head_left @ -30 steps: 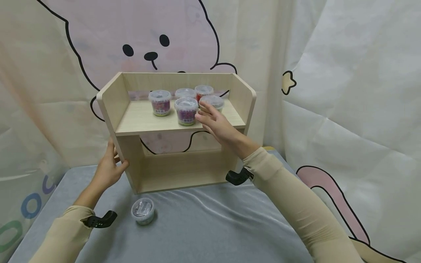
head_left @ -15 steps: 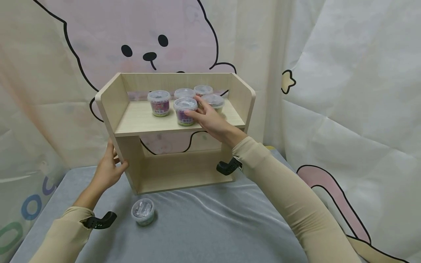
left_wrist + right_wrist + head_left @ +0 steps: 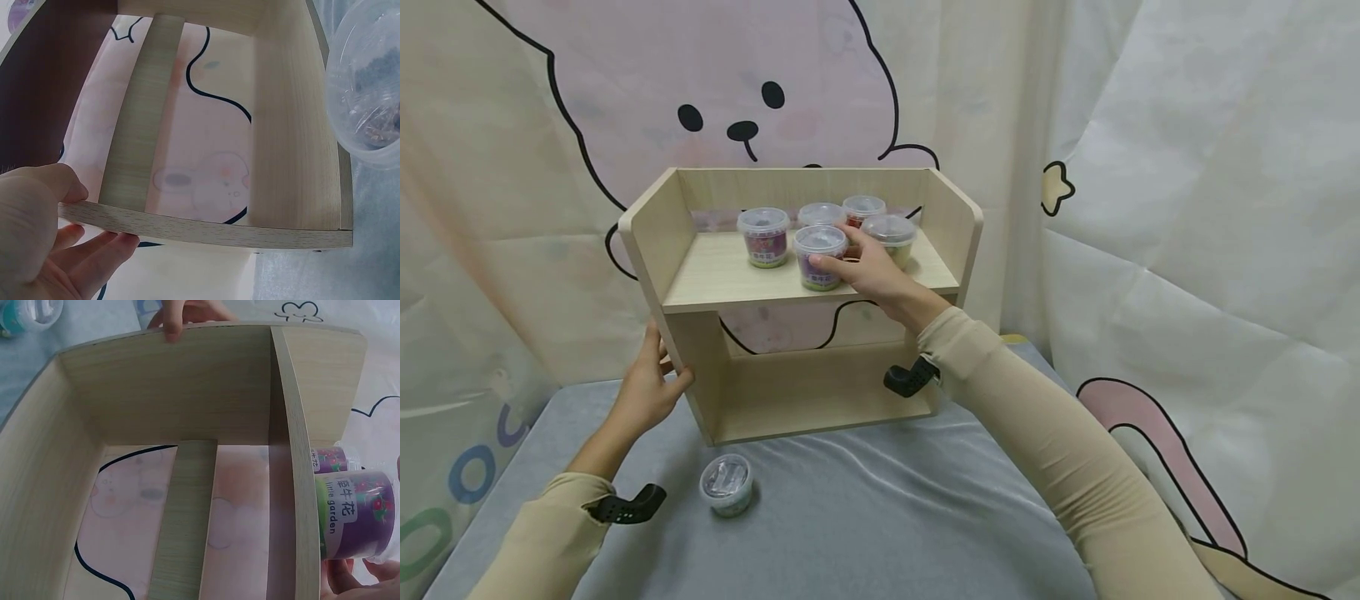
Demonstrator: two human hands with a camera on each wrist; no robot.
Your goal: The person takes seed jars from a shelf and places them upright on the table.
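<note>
- Head view first: big cartoon-bear curtain [image 3: 737, 100] hangs behind everything, and a grey-covered desk [image 3: 887, 517] carries the lot.
- Wooden shelf unit [image 3: 805, 283] stands on the desk, open at the front. Left hand [image 3: 647, 387] grips its left side panel, thumb on the front edge and fingers round the back. The left wrist view shows the same grip up close.
- Right hand [image 3: 868, 271] is up on the top shelf, fingers wrapped round the purple-label tub [image 3: 820, 254], which sits at the front edge of the shelf. In the right wrist view the tub pokes past the board with fingertips [image 3: 340, 575] under its lid end.
- Four other tubs [image 3: 842, 218] are bunched right beside it, nearly touching. So if I were lifting it, I'd go straight up a bit before pulling it forward, otherwise the neighbours probably get knocked. Holding the shelf steady looks smart, since it seems light.
- Smallest bit: one lone tub [image 3: 726, 483] sits on the desk just in front of the shelf, near the left wrist.
</note>
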